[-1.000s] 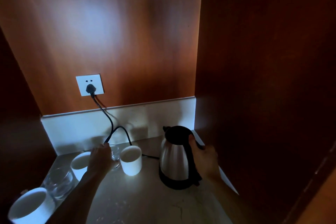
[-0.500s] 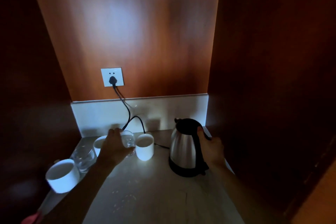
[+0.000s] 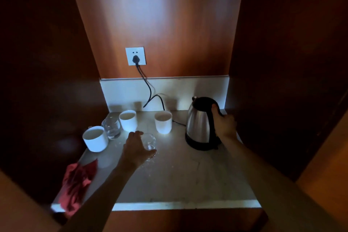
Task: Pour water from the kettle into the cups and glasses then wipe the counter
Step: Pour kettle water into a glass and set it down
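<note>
Fingers of the left hand (image 3: 138, 149) curl around a small clear drinking glass (image 3: 149, 142) at centre frame, holding it on or just above the counter; which one cannot be told. The forearm reaches in from the lower left. The right hand (image 3: 224, 125) is wrapped around the black handle of the electric kettle (image 3: 200, 124), right of centre, which sits upright on its black base. The kettle's body is rounded brushed steel with a black lid and short spout. Three white cylindrical cups stand left of it: one (image 3: 163, 121) nearest the kettle, one (image 3: 128, 120) further left, one (image 3: 95, 138) at the left edge. A second glass (image 3: 111, 127) sits between the two leftmost cups. The counter (image 3: 188, 179) is pale, veined stone. A crumpled red cloth (image 3: 77, 181) lies at the lower left corner.
</note>
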Action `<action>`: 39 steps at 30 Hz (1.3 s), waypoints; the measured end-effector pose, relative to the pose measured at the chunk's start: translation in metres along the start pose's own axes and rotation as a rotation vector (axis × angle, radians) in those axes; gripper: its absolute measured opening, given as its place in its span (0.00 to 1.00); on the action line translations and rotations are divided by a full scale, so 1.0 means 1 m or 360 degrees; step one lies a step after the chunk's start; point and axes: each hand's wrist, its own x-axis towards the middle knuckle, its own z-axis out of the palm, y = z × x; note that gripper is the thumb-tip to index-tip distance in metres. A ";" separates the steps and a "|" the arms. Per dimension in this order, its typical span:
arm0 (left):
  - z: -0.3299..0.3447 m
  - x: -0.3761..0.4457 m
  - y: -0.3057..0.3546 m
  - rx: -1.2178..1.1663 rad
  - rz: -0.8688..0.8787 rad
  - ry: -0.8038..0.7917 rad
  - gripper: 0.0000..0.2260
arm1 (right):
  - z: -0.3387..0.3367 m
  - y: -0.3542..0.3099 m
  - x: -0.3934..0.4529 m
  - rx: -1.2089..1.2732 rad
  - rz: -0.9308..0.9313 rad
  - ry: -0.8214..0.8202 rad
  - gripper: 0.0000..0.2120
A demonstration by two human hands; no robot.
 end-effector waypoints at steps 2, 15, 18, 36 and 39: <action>0.002 -0.008 0.001 -0.0002 -0.0002 0.0002 0.41 | 0.000 0.000 0.001 0.0008 0.0013 -0.0015 0.34; 0.011 -0.022 -0.007 0.0025 0.0024 -0.0026 0.40 | -0.001 -0.002 0.001 0.0015 0.0022 -0.0013 0.37; 0.013 -0.022 -0.004 0.0020 -0.0006 -0.0047 0.47 | -0.002 -0.002 0.002 0.0035 0.0036 -0.0036 0.35; 0.004 -0.023 -0.014 -0.0057 -0.0002 -0.0150 0.39 | -0.030 -0.043 0.000 0.0236 -0.0015 -0.0225 0.39; 0.002 -0.021 -0.014 -0.0050 0.0025 -0.0210 0.40 | -0.040 -0.053 -0.013 0.0247 -0.0057 -0.0311 0.37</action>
